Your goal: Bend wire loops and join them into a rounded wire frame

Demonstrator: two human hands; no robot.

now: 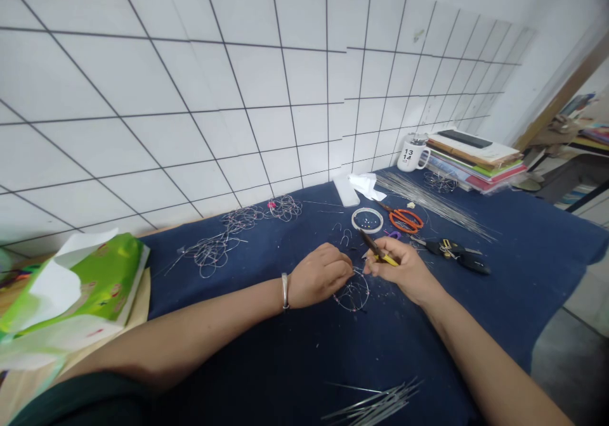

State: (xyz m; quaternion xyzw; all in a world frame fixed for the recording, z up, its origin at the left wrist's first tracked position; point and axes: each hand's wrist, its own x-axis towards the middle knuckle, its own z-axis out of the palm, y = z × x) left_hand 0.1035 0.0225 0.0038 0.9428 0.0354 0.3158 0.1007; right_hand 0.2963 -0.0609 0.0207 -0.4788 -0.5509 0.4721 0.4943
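Near the middle of the dark blue cloth, my left hand (320, 276) is closed with its fingertips on a beaded wire ring (354, 293) of thin looped wire. Close on its right, my right hand (399, 264) is closed around pliers (375, 247) with yellow handles, their dark jaws pointing up and left. The fingertips of both hands almost meet above the ring. Behind them stands a round white dish (367, 220) with small beads in it. A few bent wire pieces (343, 234) lie just beyond my left hand.
Orange-handled scissors (406, 219) and black-handled tools (454, 255) lie to the right. Long straight wires (432, 201) stretch behind; shorter ones (378, 406) lie in front. Tangled wire loops (214, 251) are at left, near a green tissue pack (102, 286). A white mug (410, 153) stands beside stacked books (480, 160).
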